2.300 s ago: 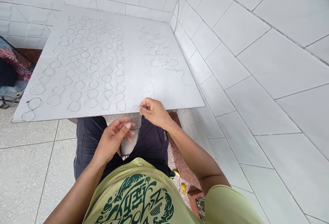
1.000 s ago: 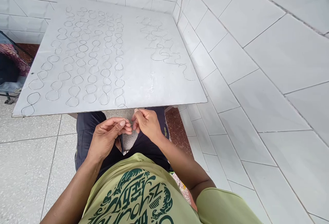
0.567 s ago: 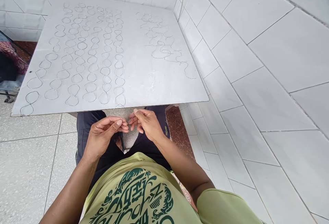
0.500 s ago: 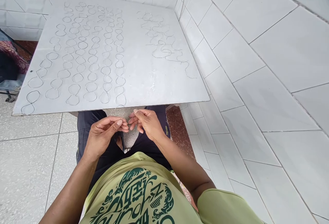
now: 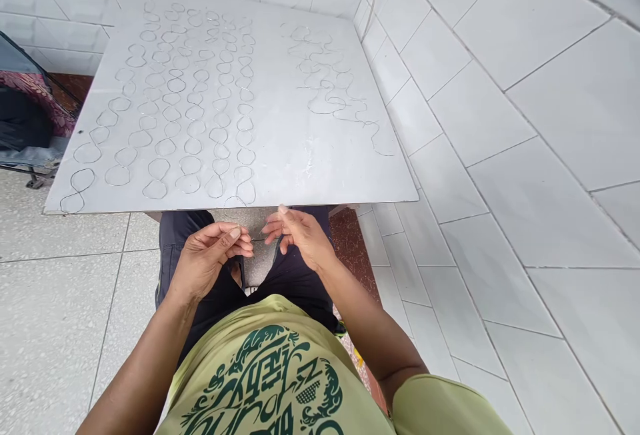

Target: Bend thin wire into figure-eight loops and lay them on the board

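My left hand (image 5: 214,252) is in front of the board's near edge, thumb and forefinger pinched together on a thin wire (image 5: 231,199). A loop of that wire arcs up from the pinch and overlaps the board's edge. To the right, my right hand (image 5: 298,234) is a short gap away, with its fingers apart and its thumb pointing up. A faint strand shows between the two hands; whether it touches my right fingers is hard to see. On the white board (image 5: 285,155), several wire figure-eights (image 5: 159,178) lie in columns on the left.
Loose, wavy wire pieces (image 5: 345,105) lie on the board's right part. A tiled wall (image 5: 480,135) runs close along the right side, another behind. A folding chair (image 5: 30,122) with dark cloth stands at the left. My legs are under the board's near edge.
My right hand has moved right, away from my left hand, and its fingers have spread. My left hand keeps its pinch on the wire. The view has shifted slightly.
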Available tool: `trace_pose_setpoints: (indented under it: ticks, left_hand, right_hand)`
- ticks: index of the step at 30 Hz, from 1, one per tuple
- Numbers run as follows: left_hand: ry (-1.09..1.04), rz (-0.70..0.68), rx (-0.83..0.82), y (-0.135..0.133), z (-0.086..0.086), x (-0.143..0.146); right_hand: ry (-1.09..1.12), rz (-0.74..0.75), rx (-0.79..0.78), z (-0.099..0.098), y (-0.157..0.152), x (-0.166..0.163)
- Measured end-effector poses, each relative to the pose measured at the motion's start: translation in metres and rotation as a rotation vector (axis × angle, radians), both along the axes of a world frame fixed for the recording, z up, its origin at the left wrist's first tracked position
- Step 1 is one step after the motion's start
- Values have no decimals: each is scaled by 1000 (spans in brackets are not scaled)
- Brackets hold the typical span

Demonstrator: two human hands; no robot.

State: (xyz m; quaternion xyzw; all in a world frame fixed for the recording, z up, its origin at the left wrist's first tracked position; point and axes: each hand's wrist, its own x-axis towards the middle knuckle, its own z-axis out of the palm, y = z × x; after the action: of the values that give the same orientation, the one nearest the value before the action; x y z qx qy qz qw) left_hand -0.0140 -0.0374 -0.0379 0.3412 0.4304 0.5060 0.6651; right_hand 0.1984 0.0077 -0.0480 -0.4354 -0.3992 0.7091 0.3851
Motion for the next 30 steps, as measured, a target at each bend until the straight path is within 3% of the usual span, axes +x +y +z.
trace_pose_setpoints:
  ticks: [3,8,16,25,30]
  left_hand:
    - [-51,0,-41,1,3,1]
    - [-122,-19,-91,5,3,6]
    - [-140,-25,-111,5,-1,6]
    - [-111,-128,-121,4,-3,4]
    - [-53,-112,-105,5,-3,3]
  right_hand:
    - [61,-20,56,3,1,9]
    - [173,105,26,-5,-13,1]
    - [199,1,66,-13,-30,-19]
    - [276,-17,-58,-13,-33,-25]
    - [279,-53,-81,-10,-32,-27]
